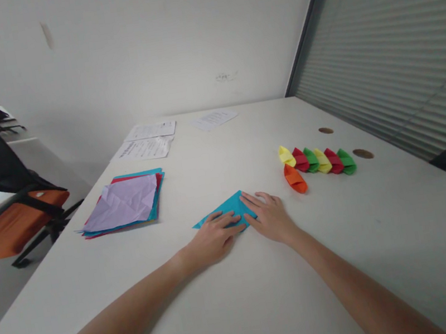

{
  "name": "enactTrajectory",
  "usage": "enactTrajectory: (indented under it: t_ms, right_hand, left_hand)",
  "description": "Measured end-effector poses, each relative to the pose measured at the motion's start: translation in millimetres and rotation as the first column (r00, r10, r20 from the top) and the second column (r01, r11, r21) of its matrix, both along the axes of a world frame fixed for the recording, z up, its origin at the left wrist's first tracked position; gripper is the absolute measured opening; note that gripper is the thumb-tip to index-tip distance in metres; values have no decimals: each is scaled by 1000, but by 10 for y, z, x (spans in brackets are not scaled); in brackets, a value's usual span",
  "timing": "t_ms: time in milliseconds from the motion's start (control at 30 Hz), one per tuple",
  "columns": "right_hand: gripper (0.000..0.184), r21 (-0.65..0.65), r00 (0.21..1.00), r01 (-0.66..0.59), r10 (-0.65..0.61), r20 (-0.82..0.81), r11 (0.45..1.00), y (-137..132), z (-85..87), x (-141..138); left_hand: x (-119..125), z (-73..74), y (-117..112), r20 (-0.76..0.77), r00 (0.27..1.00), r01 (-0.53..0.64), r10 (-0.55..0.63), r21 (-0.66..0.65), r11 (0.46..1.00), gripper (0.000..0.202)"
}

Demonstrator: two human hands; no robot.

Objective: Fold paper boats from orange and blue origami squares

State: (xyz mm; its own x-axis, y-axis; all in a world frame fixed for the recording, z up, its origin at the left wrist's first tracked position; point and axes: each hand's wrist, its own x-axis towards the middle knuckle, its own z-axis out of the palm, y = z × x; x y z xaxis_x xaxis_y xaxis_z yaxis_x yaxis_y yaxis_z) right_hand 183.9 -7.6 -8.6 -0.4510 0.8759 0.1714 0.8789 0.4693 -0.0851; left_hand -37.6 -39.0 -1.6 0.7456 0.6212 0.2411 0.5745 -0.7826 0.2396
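Note:
A blue sheet of paper, folded to a pointed shape, lies flat on the white table in front of me. My left hand rests on its near side with the fingers stretched out across it. On the paper's right part lies my right hand, its fingers spread and pressing near the top corner and the right edge. Neither hand grips the sheet. Parts of the paper's lower edge are hidden beneath my fingers.
To the left sits a stack of coloured paper with a creased lilac sheet on top. Several folded paper pieces stand in a row at right, an orange one before them. Printed sheets lie farther back. An orange chair is beside the table.

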Motion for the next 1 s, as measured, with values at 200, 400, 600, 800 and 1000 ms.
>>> enactTrajectory:
  t_ms: [200, 400, 600, 800, 1000]
  right_hand:
    - [53, -12, 1000, 5, -5, 8, 1000, -4, 21, -4]
    - [53, -13, 1000, 8, -8, 19, 1000, -7, 33, -7]
    - [52, 2, 1000, -2, 2, 3, 1000, 6, 2, 4]
    - [53, 7, 1000, 0, -1, 7, 1000, 12, 4, 7]
    - [54, 4, 1000, 4, -4, 13, 1000, 16, -13, 8]
  left_hand:
    - [-8, -24, 24, 93, 995, -34, 40, -66, 997, 47]
    - [-4, 17, 10, 50, 999, -13, 16, -64, 998, 46]
    - [-14, 2, 7, 2, 1000, -1, 1, -6, 1000, 36]
    - [8, 53, -23, -14, 1000, 4, -4, 8, 1000, 37]
    - [18, 92, -36, -37, 999, 7, -7, -5, 1000, 39]
